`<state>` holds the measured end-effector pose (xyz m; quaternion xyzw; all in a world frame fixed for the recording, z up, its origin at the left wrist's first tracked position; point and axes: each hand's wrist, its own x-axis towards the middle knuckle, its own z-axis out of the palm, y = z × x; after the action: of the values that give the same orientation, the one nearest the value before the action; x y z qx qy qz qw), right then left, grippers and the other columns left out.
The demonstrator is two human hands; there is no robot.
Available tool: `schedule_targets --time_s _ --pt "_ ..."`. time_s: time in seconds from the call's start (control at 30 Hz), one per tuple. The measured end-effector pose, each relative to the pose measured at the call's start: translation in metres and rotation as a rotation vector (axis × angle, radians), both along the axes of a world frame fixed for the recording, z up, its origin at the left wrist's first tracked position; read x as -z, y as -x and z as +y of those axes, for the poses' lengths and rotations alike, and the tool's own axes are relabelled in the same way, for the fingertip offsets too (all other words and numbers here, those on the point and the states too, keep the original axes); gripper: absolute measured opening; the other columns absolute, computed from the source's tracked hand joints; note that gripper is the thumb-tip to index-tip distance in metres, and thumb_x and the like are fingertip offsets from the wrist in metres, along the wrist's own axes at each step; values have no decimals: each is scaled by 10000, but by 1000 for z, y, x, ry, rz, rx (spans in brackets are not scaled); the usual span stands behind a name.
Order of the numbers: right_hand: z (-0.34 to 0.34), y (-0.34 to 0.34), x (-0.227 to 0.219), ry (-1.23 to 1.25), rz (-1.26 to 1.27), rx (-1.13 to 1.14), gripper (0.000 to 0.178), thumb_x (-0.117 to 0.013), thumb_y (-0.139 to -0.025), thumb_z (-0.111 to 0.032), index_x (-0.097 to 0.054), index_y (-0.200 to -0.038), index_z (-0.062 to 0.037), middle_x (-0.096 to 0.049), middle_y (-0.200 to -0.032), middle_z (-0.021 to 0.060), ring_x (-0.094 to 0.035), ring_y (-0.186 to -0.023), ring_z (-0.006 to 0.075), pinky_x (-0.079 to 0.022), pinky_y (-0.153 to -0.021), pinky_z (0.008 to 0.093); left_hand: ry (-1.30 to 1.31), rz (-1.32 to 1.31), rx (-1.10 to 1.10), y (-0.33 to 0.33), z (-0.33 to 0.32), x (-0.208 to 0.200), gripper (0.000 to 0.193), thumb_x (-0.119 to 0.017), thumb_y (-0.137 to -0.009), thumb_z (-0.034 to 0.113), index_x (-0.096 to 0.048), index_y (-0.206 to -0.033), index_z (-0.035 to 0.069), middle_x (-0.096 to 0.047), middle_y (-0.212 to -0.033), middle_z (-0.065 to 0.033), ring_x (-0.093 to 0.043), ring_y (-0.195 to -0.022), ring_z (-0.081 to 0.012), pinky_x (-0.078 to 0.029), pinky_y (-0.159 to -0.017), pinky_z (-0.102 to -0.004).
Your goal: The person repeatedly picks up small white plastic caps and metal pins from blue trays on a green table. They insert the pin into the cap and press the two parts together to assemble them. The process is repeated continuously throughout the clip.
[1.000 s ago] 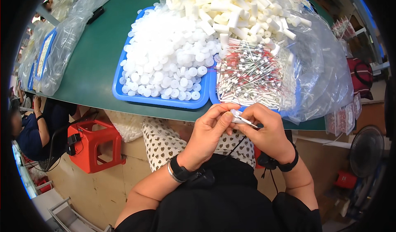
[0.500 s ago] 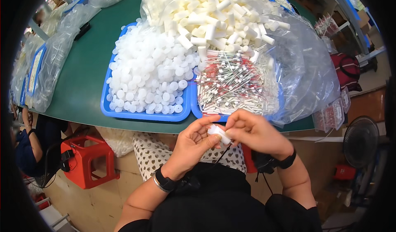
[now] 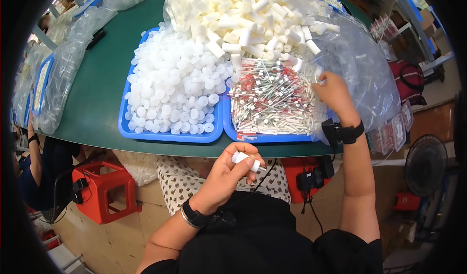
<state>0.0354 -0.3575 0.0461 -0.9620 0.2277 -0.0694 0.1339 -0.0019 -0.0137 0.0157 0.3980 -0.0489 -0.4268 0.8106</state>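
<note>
A small white cylinder [image 3: 250, 162] is held near the person's lap, in front of the trays, pinched between the thumb and bent fingers of the left hand [image 3: 228, 174]; a thin rod juts from its end. It is judged to be light and slightly soft, best gripped around its sides, with the slender rod spared any bending. The right hand [image 3: 338, 96] is held over the right-hand edge of the wired parts, its thumb and forefinger close together; whether anything is pinched there cannot be told. The left blue tray [image 3: 170, 137] is heaped with translucent white discs [image 3: 180, 89]. The right blue tray [image 3: 282, 138] is filled with thin wired parts [image 3: 272, 84] in red, grey and white. Behind them, cream foam-like cylinders [image 3: 233, 26] are piled with a clear plastic bag [image 3: 369, 79].
</note>
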Motion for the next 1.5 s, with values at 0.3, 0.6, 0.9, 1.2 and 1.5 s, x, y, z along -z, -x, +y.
schedule_targets --time_s 0.3,0.6,0.9,1.2,1.5 --pt "94 62 -59 -311 -270 -467 238 -646 -885 -55 -631 -1112 15 -609 -901 117 -623 -716 200 -504 -634 308 155 118 -82 -17 7 8 226 -545 -1029 235 -568 -1068 13 -643 -992 -70 -574 -761 -72 -482 -686 -233" --pt "161 83 -22 -433 -166 -795 306 -672 -854 -32 -583 -1142 20 -621 -913 154 -637 -773 316 -508 -676 393 16 63 -187 -3 -3 2 201 -501 -1042 236 -551 -1058 42 -593 -822 -37 -530 -698 -89 -447 -644 -227" --pt "171 82 12 -359 -330 -800 373 -684 -825 11 -560 -1176 37 -613 -963 170 -623 -777 314 -513 -661 383 -157 -249 -292 4 -4 23 127 -509 -1037 161 -527 -1109 59 -575 -1044 -29 -536 -800 -53 -457 -706 -212" --pt "176 85 22 -429 -345 -917 345 -665 -832 13 -537 -1152 26 -619 -968 178 -639 -817 351 -524 -652 411 -32 -455 -67 9 -3 27 439 -490 -1034 175 -400 -1435 22 -472 -1418 -91 -471 -1286 -171 -392 -1075 -323" --pt "193 89 33 -479 -290 -748 277 -652 -883 -36 -535 -1131 0 -623 -996 167 -646 -802 341 -527 -643 413 155 -88 -4 8 -2 23 524 -410 -1048 281 -324 -1495 21 -348 -1552 -137 -380 -1409 -247 -330 -1146 -404"
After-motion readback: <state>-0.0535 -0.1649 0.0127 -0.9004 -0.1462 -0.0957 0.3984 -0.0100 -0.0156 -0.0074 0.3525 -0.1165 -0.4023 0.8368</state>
